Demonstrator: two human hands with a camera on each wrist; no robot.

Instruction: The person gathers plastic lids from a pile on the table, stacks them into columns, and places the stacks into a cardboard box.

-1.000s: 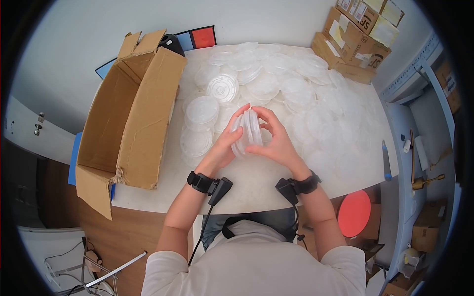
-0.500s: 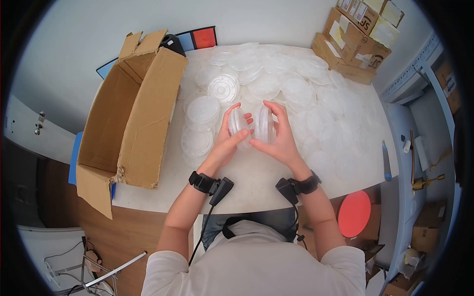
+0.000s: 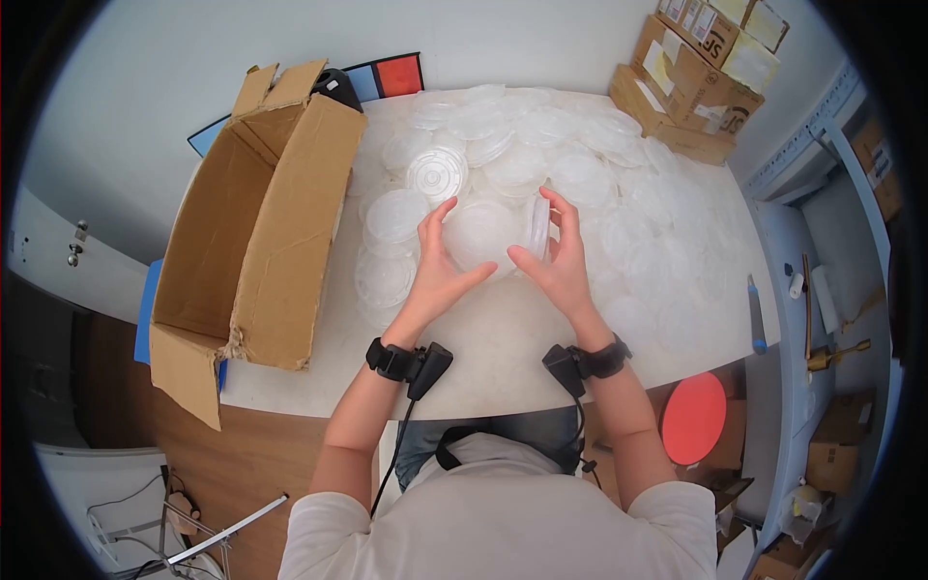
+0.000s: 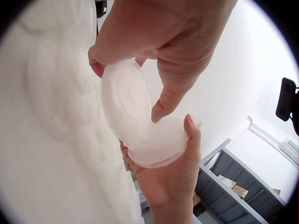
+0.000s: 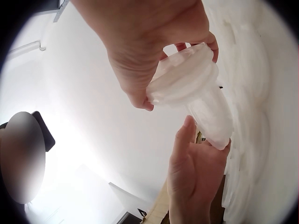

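Translucent round plastic lids (image 3: 391, 278) lie in a heap over the white table. My left hand (image 3: 437, 266) holds a lid (image 3: 480, 235) between spread fingers and thumb, its flat face turned up toward the head camera. In the left wrist view, ring-shaped ridges show on this lid (image 4: 128, 93), and the thumb tip is right at its lower edge. My right hand (image 3: 563, 261) grips a thick stack of lids (image 3: 537, 227) on edge, thumb on the near side and fingers at the far rim. In the right wrist view, the stack (image 5: 182, 79) overlaps the left hand's lid (image 5: 212, 121).
An open cardboard box (image 3: 290, 232) stands at the table's left edge. Taped cartons (image 3: 691, 87) are piled at the back right corner. A blue-handled tool (image 3: 756, 314) lies along the right edge, and a red round seat (image 3: 693, 419) is below it.
My hands have drawn apart from a joint hold on the lids. The right hand has moved right with its stack; the left hand's lid has turned from edge-on to face up.
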